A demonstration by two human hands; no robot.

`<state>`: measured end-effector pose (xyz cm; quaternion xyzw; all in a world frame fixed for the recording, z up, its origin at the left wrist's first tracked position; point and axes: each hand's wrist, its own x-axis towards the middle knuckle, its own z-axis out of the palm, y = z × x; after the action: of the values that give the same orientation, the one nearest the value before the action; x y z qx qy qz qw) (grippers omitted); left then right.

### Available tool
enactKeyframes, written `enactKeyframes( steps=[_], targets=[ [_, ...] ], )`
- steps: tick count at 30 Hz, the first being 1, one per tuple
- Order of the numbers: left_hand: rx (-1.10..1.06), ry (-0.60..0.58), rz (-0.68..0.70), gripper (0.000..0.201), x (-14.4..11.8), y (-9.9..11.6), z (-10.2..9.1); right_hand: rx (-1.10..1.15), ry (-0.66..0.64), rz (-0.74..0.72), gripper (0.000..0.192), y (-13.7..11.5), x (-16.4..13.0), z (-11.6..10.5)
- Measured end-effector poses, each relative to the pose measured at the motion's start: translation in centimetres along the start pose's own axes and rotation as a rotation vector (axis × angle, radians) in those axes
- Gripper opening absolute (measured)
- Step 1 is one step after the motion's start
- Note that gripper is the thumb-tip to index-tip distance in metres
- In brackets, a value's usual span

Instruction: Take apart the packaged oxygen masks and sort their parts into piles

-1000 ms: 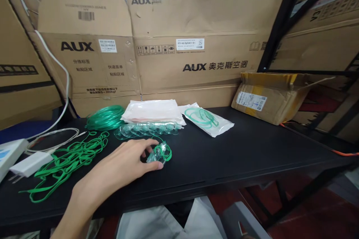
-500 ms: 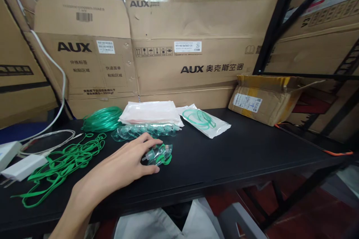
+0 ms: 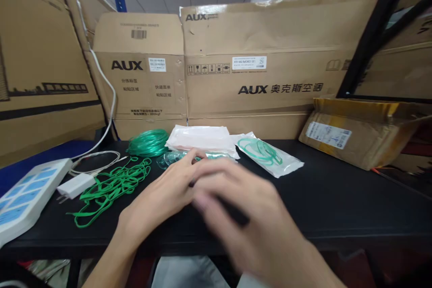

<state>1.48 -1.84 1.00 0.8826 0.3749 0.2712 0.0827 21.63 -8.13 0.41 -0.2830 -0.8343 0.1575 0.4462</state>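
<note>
Meeting palm-down over the black table [image 3: 337, 198] — left hand [image 3: 162, 198], blurred right hand [image 3: 243, 216] — grip unclear.

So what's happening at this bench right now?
A person has both hands over a black table, the left hand and the blurred right hand meeting in the middle. What they hold is hidden. Nearby lie loose green straps, a coil of green tubing, a stack of plastic bags and one sealed packet.

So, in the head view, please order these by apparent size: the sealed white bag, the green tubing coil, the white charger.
1. Sealed white bag.
2. Green tubing coil, slightly smaller.
3. White charger, although nearest the camera.
</note>
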Motion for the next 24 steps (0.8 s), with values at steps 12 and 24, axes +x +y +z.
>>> enactKeyframes(
  steps=[12, 24],
  targets=[
    [0.027, 0.132, 0.086, 0.056, 0.8, 0.2, 0.1, 0.035, -0.069, 0.317, 0.032, 5.7, 3.6, -2.3],
    [-0.068, 0.31, -0.168, 0.036, 1.2, -0.7, -0.2, 0.813, 0.065, 0.5, 0.03, 6.9, 4.2, -1.9]
  ],
)
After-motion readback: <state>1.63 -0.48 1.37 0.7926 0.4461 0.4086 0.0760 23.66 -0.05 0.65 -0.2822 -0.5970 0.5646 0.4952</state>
